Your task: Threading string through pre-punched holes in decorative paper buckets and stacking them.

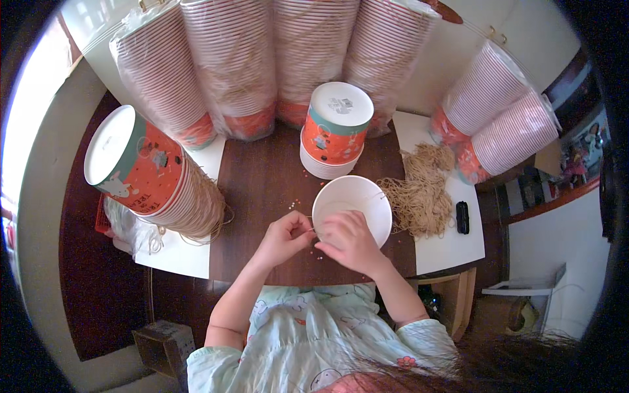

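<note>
A white paper bucket [372, 213] stands in front of me with its open mouth toward me. At its left rim, my left hand [286, 237] is closed in a pinch. A thin strand of cord seems to show by those fingertips, too small to be sure of. My right hand [350, 242] reaches over the near rim, fingers curled at the mouth and thumb pointing left toward the other hand. What it grips is hidden. Beside the bucket's right rim lies a loose heap of tan cords [422, 193], and one strand meets that rim.
Behind the bucket stands a short upside-down stack of orange and teal buckets [335, 141]. Another stack [154, 167], draped with cords, leans at the left. Tall plastic-wrapped bucket stacks [229, 65] line the back, with more wrapped stacks [504, 118] at right. A black object [462, 217] lies near the table's right edge.
</note>
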{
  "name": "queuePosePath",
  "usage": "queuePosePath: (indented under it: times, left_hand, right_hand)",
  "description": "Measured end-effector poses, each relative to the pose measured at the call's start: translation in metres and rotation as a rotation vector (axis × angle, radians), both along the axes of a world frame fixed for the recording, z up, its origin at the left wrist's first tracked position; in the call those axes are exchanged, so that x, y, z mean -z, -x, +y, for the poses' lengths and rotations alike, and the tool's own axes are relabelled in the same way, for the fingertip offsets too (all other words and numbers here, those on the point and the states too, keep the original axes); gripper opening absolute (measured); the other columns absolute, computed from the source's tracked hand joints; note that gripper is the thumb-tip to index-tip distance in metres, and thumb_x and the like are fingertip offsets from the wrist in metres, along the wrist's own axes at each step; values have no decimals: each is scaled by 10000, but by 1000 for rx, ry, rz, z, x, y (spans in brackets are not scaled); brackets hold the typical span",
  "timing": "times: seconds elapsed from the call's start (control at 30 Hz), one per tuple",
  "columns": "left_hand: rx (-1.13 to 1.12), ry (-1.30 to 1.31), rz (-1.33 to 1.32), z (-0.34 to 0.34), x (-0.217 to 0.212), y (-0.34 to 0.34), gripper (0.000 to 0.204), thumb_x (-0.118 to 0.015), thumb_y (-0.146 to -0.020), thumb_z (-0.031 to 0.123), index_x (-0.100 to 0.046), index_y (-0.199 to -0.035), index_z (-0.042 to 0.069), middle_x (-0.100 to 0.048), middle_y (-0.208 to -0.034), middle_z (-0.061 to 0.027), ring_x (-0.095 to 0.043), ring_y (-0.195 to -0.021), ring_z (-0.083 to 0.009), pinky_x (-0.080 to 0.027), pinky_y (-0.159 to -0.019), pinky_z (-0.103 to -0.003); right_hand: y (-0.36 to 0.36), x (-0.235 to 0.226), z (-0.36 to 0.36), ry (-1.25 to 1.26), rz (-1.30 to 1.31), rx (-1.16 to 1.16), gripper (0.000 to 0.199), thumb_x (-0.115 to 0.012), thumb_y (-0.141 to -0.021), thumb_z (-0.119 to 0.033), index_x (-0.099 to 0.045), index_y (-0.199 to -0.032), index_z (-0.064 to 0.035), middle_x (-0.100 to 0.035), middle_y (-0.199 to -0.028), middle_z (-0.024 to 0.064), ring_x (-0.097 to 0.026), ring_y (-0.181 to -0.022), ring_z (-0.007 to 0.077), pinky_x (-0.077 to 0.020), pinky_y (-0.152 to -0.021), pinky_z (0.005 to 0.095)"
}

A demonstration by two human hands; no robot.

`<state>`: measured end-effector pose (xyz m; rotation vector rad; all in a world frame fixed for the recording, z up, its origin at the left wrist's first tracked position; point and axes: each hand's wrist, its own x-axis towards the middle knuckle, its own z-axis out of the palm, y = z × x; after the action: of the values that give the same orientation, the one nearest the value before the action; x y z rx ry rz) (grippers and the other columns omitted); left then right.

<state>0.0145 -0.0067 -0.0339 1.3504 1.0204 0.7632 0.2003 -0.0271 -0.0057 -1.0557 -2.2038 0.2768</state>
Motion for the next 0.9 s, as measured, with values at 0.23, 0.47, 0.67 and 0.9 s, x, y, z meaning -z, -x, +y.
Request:
queuePosePath:
  times: [0.23,0.47,0.67,0.9]
  left_hand:
    - [3,-77,-115,-2,-5,-3,136,-586,-784,44,-478,-861,17,-575,-755,-30,-545,-727,-58,-437,-620,-199]
    - [-178,-274,203,-14,-3,4,199,-665,-723,74,-528,-857,23,-553,-745,-24,-504,-629,-84,-412,-557,-208]
    - [-220,-345,255,-34,14,-14,174,-669,-706,107,-607,-849,28,-585,-755,-90,-577,-648,-187,-460,-562,-281]
    - [-378,-509,264,-31,18,-18,112,-645,-698,39,-625,-808,34,-592,-714,-90,-562,-614,-203,-447,-542,-281]
  right_hand:
    - [7,1,10,229,76,-10,237,-668,-673,-112,-529,-863,-89,-588,-861,51,-548,-873,234,-372,-824,369]
    - [6,2,9,449,274,122,224,-674,-681,-78,-492,-808,-53,-593,-741,62,-592,-733,218,-433,-722,330]
    - [7,12,10,475,395,114,248,-686,-679,-42,-478,-814,-30,-584,-724,70,-593,-675,165,-471,-614,277]
    - [4,11,9,527,387,89,245,-689,-687,-32,-484,-821,-32,-589,-739,52,-584,-691,126,-466,-634,252]
